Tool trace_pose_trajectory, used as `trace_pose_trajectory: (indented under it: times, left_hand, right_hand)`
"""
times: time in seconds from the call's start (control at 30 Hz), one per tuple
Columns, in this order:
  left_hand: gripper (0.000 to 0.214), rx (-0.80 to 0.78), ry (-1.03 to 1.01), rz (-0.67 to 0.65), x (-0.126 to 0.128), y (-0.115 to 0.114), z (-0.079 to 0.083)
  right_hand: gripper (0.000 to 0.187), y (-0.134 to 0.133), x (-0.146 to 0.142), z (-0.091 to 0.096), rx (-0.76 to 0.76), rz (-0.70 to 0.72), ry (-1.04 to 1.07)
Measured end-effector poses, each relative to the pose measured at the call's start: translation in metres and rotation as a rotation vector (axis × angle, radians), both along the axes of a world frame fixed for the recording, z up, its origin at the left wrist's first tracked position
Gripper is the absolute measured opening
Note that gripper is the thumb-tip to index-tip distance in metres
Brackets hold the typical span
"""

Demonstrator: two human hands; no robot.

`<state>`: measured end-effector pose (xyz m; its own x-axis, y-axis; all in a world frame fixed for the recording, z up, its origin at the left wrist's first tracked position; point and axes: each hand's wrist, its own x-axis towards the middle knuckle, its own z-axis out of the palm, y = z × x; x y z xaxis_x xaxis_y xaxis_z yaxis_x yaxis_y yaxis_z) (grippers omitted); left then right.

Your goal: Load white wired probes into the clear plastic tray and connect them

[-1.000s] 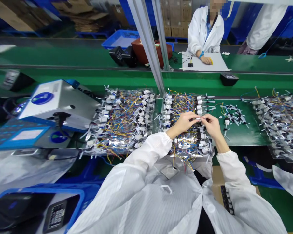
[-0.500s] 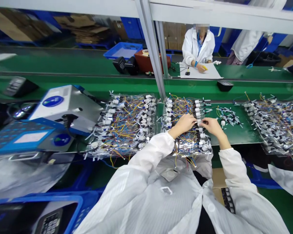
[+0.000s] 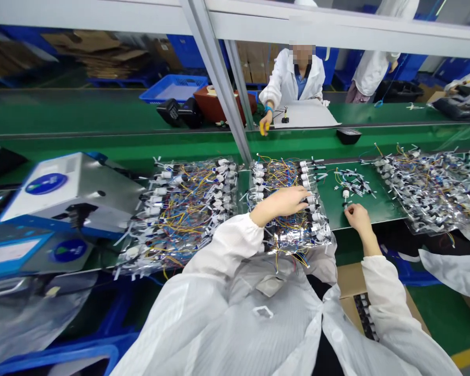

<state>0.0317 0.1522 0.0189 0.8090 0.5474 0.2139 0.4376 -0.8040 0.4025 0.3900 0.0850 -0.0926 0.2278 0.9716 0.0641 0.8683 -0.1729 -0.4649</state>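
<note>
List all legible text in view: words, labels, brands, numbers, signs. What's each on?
No text is legible.
Upper round blue sticker on the metal-sided box: marks too blurred to read.
Lower round blue sticker: too blurred.
White panel, lower left: nothing legible.
Black device beyond the wired parts: markings on top too small.
Wired parts: no lettering can be made out.

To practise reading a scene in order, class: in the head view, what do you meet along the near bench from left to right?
Silver-and-blue machine → left batch of wired parts → middle batch → right hand → right batch.
</note>
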Motion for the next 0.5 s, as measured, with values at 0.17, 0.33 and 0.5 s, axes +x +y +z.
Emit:
trace_pose_trajectory:
  times: [0.17,0.33,0.5]
  left_hand:
    - [0.041,-0.066,-0.193,-0.03,0.031,0.007,0.035]
    - [0.074,-0.284,-0.411,-0.033,0.085,0.008,0.046]
    - [0.089,-0.431,-0.722,-0.051,0.143,0.015,0.03]
  right_hand:
    - [0.026,0.012,-0.002,0.062,0.28,-0.05,0.212]
    - [0.022,0.024,-0.019,0.168,0.474,0.129,0.571]
    - [0.018,0.027,-0.057,0.251,0.723,0.285,0.911]
